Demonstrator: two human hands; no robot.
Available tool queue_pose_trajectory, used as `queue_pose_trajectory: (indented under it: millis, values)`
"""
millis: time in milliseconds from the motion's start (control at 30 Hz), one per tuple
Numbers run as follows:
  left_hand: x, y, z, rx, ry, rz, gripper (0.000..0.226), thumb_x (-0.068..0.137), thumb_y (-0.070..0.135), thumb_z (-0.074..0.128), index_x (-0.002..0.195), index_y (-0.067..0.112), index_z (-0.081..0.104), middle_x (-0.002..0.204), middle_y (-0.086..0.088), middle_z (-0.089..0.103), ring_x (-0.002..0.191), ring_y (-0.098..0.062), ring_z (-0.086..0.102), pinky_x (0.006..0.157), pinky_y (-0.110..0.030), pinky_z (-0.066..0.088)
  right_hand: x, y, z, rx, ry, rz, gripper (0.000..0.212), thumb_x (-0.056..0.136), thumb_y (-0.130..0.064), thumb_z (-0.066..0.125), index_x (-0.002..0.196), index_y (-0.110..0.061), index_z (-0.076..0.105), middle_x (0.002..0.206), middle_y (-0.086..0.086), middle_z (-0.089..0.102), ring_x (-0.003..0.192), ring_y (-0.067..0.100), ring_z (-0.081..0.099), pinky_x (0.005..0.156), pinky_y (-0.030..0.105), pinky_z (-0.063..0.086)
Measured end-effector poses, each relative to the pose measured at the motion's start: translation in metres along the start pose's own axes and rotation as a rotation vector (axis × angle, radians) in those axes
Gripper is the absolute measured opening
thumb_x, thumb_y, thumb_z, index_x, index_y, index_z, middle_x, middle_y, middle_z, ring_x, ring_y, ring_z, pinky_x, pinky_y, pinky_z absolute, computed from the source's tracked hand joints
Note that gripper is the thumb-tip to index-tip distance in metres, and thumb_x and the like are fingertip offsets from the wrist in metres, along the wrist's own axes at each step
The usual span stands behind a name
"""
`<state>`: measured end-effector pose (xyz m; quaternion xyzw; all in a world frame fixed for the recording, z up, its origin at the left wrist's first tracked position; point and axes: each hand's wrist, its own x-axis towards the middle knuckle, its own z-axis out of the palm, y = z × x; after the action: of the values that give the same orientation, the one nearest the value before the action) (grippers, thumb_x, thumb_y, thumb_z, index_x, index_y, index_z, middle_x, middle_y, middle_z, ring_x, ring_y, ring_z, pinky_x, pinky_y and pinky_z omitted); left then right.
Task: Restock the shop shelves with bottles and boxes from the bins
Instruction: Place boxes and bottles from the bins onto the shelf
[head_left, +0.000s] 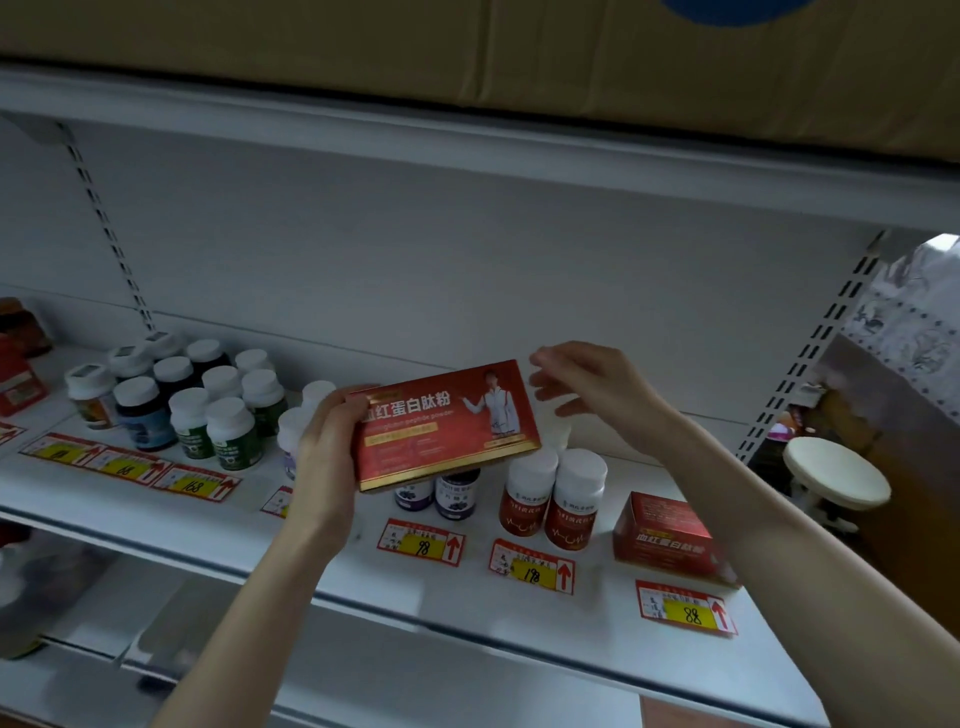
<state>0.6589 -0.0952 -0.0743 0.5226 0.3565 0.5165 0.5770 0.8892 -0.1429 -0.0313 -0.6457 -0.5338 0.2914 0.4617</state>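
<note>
Thumb across the front, the left hand (324, 457) grips the flat red gold-edged cardboard box (447, 426) by its left end (tilted, held over white-capped red bottles (553, 501) on the white metal shelf (597, 629)). The right hand (587, 384) hovers spread beside the box's upper right corner, seemingly not touching.

The red box (447, 423) is shiny card. The shelf (597, 639) is smooth white metal. Bottle caps (582, 470) look plastic.
</note>
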Motion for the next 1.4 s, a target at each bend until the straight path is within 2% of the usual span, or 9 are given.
queue_pose_trajectory:
  millis: [167,233,400,567,700,833,1033,1167,1400]
  values:
    - [-0.003,-0.002,0.026,0.003,-0.095,0.032,0.025,0.078,0.037,0.046,0.095,0.024,0.058,0.082,0.004,0.065,0.071,-0.007,0.064,0.056,-0.021,0.049,-0.025,-0.016,-0.017,-0.074,-0.063,-0.017,0.022,0.086,-0.041,0.054,0.101,-0.027,0.06,0.098,-0.003,0.066,0.085,0.01,0.062,0.067,0.022,0.051]
    - [-0.005,-0.003,0.036,0.0,-0.117,0.043,0.011,0.091,0.028,0.047,0.094,0.026,0.057,0.083,0.004,0.064,0.071,-0.007,0.064,0.055,-0.018,0.049,-0.033,-0.015,-0.028,-0.067,-0.051,0.004,0.02,0.085,-0.036,0.057,0.102,-0.026,0.061,0.099,-0.001,0.067,0.089,0.012,0.063,0.072,0.026,0.052]
    - [-0.017,-0.003,0.064,0.061,-0.183,0.118,0.023,0.097,0.014,0.038,0.095,0.028,0.056,0.09,0.002,0.061,0.075,-0.007,0.06,0.053,-0.011,0.048,-0.056,-0.006,-0.056,-0.021,-0.057,0.07,0.01,0.084,-0.026,0.059,0.094,-0.026,0.063,0.092,-0.006,0.067,0.087,0.007,0.065,0.079,0.023,0.055]
    - [-0.027,-0.007,0.093,0.111,-0.273,0.125,0.02,0.096,0.015,0.04,0.109,0.024,0.053,0.099,0.012,0.054,0.083,-0.004,0.056,0.054,-0.008,0.046,-0.081,0.004,-0.082,0.048,0.074,0.089,0.015,0.085,-0.008,0.059,0.099,-0.007,0.065,0.089,0.0,0.067,0.077,0.004,0.067,0.068,0.014,0.054]
    - [-0.032,-0.015,0.112,0.374,-0.249,0.292,0.025,0.096,0.019,0.045,0.12,0.022,0.051,0.107,0.016,0.051,0.094,0.001,0.05,0.067,0.003,0.037,-0.099,0.017,-0.104,0.05,0.235,0.075,0.02,0.083,-0.004,0.061,0.102,-0.001,0.066,0.089,0.003,0.068,0.079,0.01,0.065,0.069,0.013,0.054]
    - [-0.048,-0.036,0.117,0.473,-0.157,0.522,0.027,0.094,0.024,0.049,0.116,0.01,0.057,0.108,0.008,0.052,0.099,-0.006,0.05,0.078,-0.011,0.037,-0.114,0.034,-0.129,-0.02,0.365,0.067,0.024,0.084,-0.009,0.063,0.106,-0.001,0.066,0.102,0.009,0.068,0.093,0.017,0.066,0.081,0.022,0.055]
    - [-0.092,-0.099,0.121,0.666,-0.48,0.85,0.022,0.084,0.022,0.049,0.092,0.007,0.064,0.087,-0.006,0.065,0.086,-0.008,0.051,0.08,-0.012,0.037,-0.113,0.071,-0.153,0.045,0.534,0.101,0.015,0.083,-0.009,0.065,0.098,-0.008,0.067,0.096,0.007,0.069,0.091,0.015,0.067,0.085,0.031,0.055]
    - [-0.115,-0.152,0.117,0.723,-0.68,0.904,0.015,0.082,0.023,0.053,0.088,0.014,0.064,0.088,-0.001,0.067,0.089,-0.008,0.052,0.083,-0.015,0.039,-0.109,0.094,-0.157,0.008,0.567,0.133,0.019,0.084,-0.01,0.064,0.103,-0.006,0.065,0.095,0.004,0.067,0.085,0.008,0.065,0.075,0.018,0.056]
    - [-0.123,-0.198,0.108,0.761,-0.748,0.894,0.014,0.083,0.025,0.054,0.096,0.021,0.056,0.098,0.001,0.066,0.098,-0.011,0.053,0.089,-0.023,0.043,-0.098,0.139,-0.147,0.038,0.515,0.247,0.023,0.085,-0.01,0.064,0.106,-0.004,0.064,0.1,0.008,0.066,0.088,0.015,0.065,0.074,0.02,0.056]
